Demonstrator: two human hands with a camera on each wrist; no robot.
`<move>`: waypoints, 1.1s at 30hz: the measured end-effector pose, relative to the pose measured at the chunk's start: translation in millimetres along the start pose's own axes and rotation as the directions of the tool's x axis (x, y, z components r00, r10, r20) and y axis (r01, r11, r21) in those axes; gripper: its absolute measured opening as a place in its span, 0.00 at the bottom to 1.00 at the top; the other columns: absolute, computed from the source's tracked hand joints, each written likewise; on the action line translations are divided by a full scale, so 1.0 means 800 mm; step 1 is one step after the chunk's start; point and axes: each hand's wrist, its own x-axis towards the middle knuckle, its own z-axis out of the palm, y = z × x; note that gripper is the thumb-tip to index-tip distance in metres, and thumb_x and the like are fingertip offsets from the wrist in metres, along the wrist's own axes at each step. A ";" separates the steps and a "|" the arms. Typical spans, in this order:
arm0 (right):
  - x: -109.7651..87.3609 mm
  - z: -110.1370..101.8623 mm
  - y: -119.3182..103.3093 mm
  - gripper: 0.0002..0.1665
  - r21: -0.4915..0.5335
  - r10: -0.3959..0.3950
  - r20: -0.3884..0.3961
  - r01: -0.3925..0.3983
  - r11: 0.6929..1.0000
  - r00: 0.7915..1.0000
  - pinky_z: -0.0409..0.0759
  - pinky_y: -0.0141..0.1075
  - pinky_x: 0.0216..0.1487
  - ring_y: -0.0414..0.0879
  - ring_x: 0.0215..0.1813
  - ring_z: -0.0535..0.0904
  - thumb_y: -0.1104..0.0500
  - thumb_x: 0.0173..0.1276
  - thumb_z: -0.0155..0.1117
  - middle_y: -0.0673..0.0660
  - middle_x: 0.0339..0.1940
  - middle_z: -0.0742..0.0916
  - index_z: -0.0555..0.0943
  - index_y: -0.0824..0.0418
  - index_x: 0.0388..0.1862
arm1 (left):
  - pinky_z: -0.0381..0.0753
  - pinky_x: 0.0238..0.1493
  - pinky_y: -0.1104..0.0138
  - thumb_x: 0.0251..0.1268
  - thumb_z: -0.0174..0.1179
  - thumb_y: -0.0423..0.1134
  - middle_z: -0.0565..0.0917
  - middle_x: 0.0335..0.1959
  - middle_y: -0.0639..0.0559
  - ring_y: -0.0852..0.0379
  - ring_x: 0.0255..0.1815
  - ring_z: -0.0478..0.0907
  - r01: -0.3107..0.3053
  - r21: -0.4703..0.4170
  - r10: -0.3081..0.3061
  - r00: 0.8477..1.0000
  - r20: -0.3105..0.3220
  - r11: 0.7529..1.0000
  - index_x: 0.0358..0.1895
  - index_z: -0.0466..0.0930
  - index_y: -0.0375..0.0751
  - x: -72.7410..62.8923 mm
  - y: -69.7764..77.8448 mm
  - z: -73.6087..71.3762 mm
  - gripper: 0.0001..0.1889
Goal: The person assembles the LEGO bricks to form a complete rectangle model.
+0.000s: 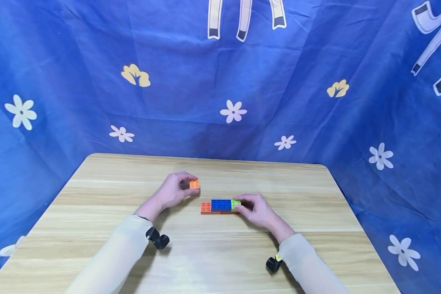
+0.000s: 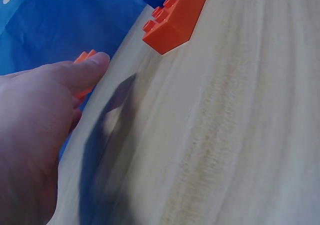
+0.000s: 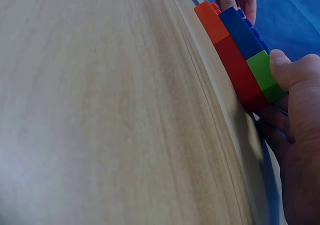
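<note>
My left hand (image 1: 174, 189) pinches a small orange toy brick (image 1: 194, 184) between thumb and fingers, a little behind and left of a joined row of bricks. In that row, an orange brick (image 3: 212, 22) and a red brick (image 3: 239, 74) make up the lower layer. On top of them sit a blue brick (image 1: 221, 204) and a green brick (image 3: 265, 75), side by side. At the row's right end my right hand (image 1: 258, 210) grips the green brick, thumb in front. The orange brick's studs at the left end are bare.
The row lies on a wood-grain table (image 1: 220, 261). Blue cloth (image 1: 183, 94) with printed flowers hangs behind the table and along its sides. A small black camera (image 1: 157, 238) is strapped to the left wrist, another black camera (image 1: 273, 265) to the right.
</note>
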 end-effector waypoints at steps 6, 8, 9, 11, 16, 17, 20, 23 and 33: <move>0.001 0.001 0.000 0.18 0.001 0.010 -0.003 -0.010 1.000 1.000 0.82 0.46 0.64 0.48 0.59 0.86 0.55 0.75 0.73 0.53 0.55 0.91 0.89 0.58 0.60 | 0.80 0.65 0.48 0.59 0.81 0.41 0.87 0.52 0.52 0.46 0.56 0.84 -0.004 -0.006 0.004 1.000 0.006 1.000 0.58 0.87 0.39 -0.007 0.000 0.000 0.24; 0.001 0.001 -0.001 0.18 0.001 0.017 -0.002 -0.017 1.000 1.000 0.82 0.46 0.64 0.48 0.59 0.86 0.55 0.75 0.73 0.52 0.56 0.91 0.89 0.57 0.60 | 0.80 0.65 0.48 0.60 0.80 0.42 0.87 0.53 0.53 0.46 0.57 0.83 0.005 -0.019 -0.005 1.000 0.010 1.000 0.59 0.87 0.39 -0.010 0.003 0.000 0.25; 0.001 0.001 -0.001 0.18 0.002 0.020 0.000 -0.020 1.000 1.000 0.82 0.46 0.64 0.48 0.59 0.86 0.55 0.75 0.73 0.52 0.56 0.91 0.89 0.57 0.60 | 0.80 0.65 0.48 0.60 0.80 0.43 0.87 0.53 0.53 0.46 0.57 0.83 0.007 -0.024 -0.007 1.000 0.008 1.000 0.59 0.87 0.39 -0.012 0.004 0.000 0.25; 0.001 0.001 -0.002 0.18 0.006 0.025 0.004 -0.025 1.000 1.000 0.82 0.46 0.64 0.48 0.60 0.86 0.55 0.75 0.73 0.52 0.56 0.90 0.89 0.57 0.60 | 0.80 0.65 0.48 0.60 0.80 0.43 0.87 0.53 0.54 0.46 0.57 0.83 0.004 -0.041 -0.004 1.000 0.004 0.999 0.58 0.87 0.39 -0.015 0.008 0.000 0.24; 0.001 0.002 -0.001 0.18 0.024 0.033 0.004 -0.034 0.999 0.999 0.82 0.48 0.65 0.49 0.60 0.86 0.55 0.75 0.73 0.53 0.56 0.90 0.88 0.58 0.61 | 0.83 0.61 0.49 0.60 0.80 0.39 0.88 0.50 0.54 0.48 0.54 0.84 -0.043 -0.089 0.044 0.999 0.001 0.995 0.57 0.88 0.36 -0.024 0.022 0.004 0.23; 0.001 0.003 0.000 0.18 0.028 0.037 -0.001 -0.037 0.999 0.999 0.82 0.49 0.64 0.50 0.60 0.86 0.57 0.74 0.73 0.54 0.56 0.90 0.88 0.59 0.60 | 0.84 0.60 0.50 0.60 0.80 0.39 0.88 0.50 0.55 0.49 0.53 0.84 -0.048 -0.098 0.049 0.999 0.004 0.994 0.57 0.88 0.36 -0.024 0.024 0.006 0.22; 0.000 0.002 0.000 0.18 0.034 0.029 -0.004 -0.029 0.999 1.000 0.82 0.50 0.64 0.51 0.59 0.86 0.57 0.74 0.73 0.55 0.56 0.90 0.89 0.59 0.60 | 0.85 0.58 0.52 0.59 0.81 0.39 0.88 0.48 0.57 0.52 0.51 0.84 -0.063 -0.110 0.064 0.998 0.011 0.992 0.56 0.89 0.37 -0.028 0.031 0.011 0.22; 0.000 0.001 0.000 0.18 0.024 0.021 -0.001 -0.021 0.999 1.000 0.82 0.49 0.64 0.50 0.59 0.86 0.57 0.75 0.73 0.54 0.56 0.91 0.89 0.58 0.60 | 0.85 0.59 0.53 0.60 0.81 0.41 0.87 0.48 0.58 0.54 0.52 0.84 -0.055 -0.124 0.059 0.998 0.030 0.991 0.56 0.89 0.37 -0.031 0.038 0.015 0.22; -0.004 -0.002 -0.001 0.18 -0.004 0.001 0.003 -0.001 1.000 1.000 0.82 0.46 0.64 0.48 0.59 0.86 0.53 0.76 0.72 0.52 0.56 0.90 0.88 0.56 0.61 | 0.82 0.60 0.54 0.61 0.80 0.41 0.87 0.50 0.59 0.57 0.52 0.84 -0.034 -0.123 0.044 0.996 0.075 0.992 0.56 0.90 0.41 -0.040 0.043 0.033 0.21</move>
